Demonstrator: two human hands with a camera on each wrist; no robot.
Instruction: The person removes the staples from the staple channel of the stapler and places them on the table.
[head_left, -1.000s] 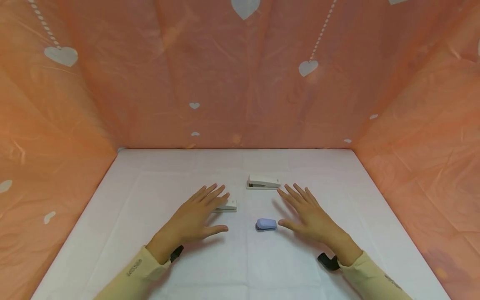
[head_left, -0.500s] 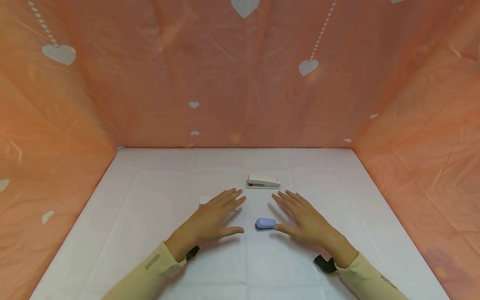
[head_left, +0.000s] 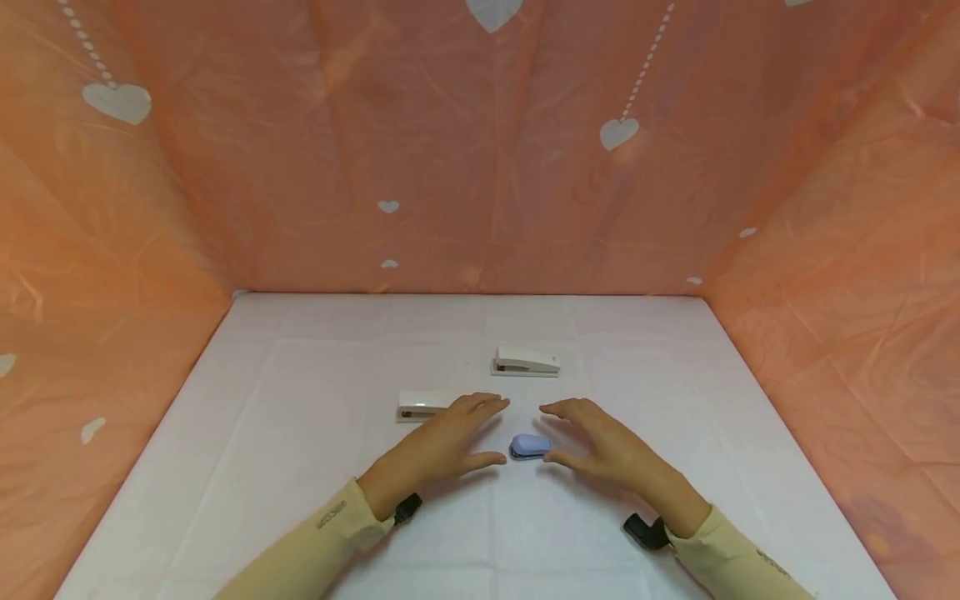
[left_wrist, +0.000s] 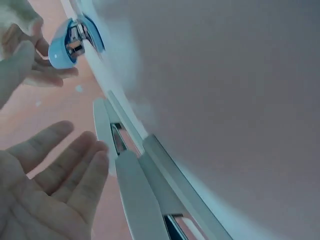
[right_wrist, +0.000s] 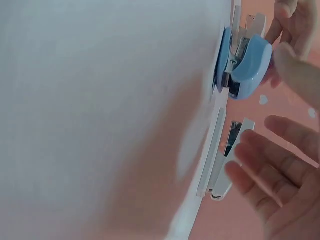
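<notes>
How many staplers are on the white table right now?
3. A white stapler lies farthest back, a second white stapler sits left, partly behind the left hand, and a small blue stapler lies between both hands. None appears hidden.

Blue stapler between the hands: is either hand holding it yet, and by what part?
Nothing is held. The left hand and right hand flank the blue stapler with fingers relaxed; the right thumb lies at its end, but no grip shows.

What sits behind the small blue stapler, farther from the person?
Behind the blue stapler stands a white stapler on the white table. Another white stapler lies left, its right end covered by the left hand.
</notes>
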